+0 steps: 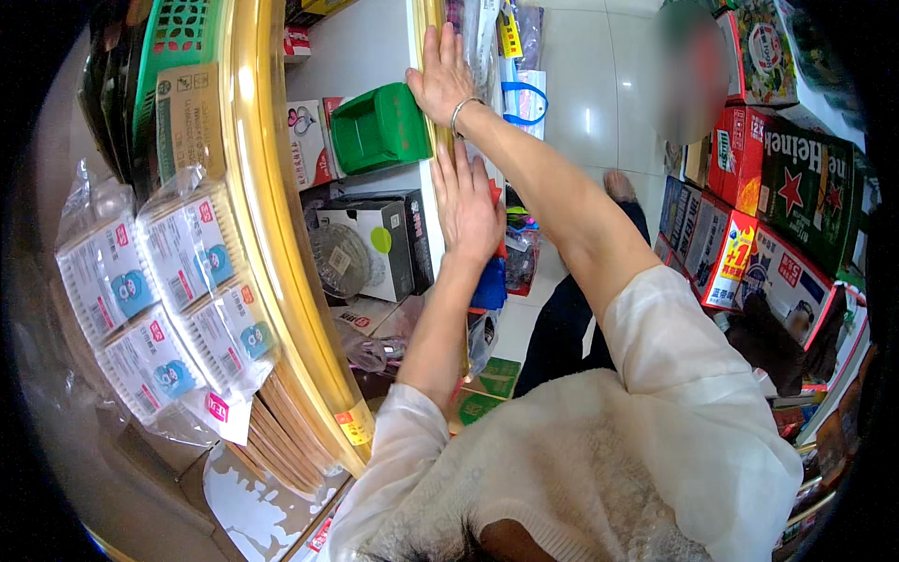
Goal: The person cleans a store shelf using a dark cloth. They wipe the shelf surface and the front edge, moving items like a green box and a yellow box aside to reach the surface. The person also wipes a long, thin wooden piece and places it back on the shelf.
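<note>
My right hand (446,79) lies flat on the gold-coloured front edge (430,21) of a white shelf (351,53), fingers extended and thumb out to the side. A metal bangle circles that wrist. Nearer to me, my left hand (467,204) rests palm down along the same edge, its fingertips close to my right wrist. Neither hand holds anything. Left of both hands, a green plastic bin (379,130) is tipped so that its hollow inside shows. A boxed item with scissors pictured on it (309,140) stands beside the bin.
Black-and-white boxes (379,246) and a clear round container (340,260) sit on the shelf. Bagged cotton-swab packs (186,281) hang at the left, by a gold shelf edge (281,211). Heineken cartons (808,190) are stacked right of the tiled floor (583,77).
</note>
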The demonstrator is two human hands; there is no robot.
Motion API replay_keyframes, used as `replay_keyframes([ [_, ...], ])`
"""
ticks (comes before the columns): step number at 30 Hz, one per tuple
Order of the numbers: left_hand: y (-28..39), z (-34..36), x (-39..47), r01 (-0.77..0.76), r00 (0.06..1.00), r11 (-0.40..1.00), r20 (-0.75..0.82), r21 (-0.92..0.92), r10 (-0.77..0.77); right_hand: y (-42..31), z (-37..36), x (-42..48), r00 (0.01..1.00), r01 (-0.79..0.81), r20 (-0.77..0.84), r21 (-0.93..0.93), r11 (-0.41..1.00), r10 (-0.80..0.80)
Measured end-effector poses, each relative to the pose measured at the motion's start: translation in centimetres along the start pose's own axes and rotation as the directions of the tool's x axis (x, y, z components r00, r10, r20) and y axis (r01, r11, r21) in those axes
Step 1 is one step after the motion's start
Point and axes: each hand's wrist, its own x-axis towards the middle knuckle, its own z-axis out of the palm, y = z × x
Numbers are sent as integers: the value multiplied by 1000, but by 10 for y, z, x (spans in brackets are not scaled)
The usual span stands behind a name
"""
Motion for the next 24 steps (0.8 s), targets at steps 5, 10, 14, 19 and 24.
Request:
replay_keyframes([
  [5, 6, 13, -49, 57, 996, 998, 69, 11, -57, -1, -1, -7, 1000, -12, 14, -12, 1000, 13],
  [10, 9, 18, -50, 95, 990, 996, 102, 1, -94, 2, 7, -11, 1000, -22, 15, 68, 997, 21],
  [14, 8, 15, -45, 75, 989, 996, 126, 38, -79, 2, 0, -12, 1000, 3, -19, 113, 994, -1],
  [19, 7, 20, -52, 59, 993, 998, 103, 35, -62, 1, 8, -96, 995, -62, 93, 294, 954, 36],
  [24, 8, 9, -65, 44, 990, 998, 132, 34, -48, 4, 11, -120, 993, -98, 94, 377, 921, 68],
])
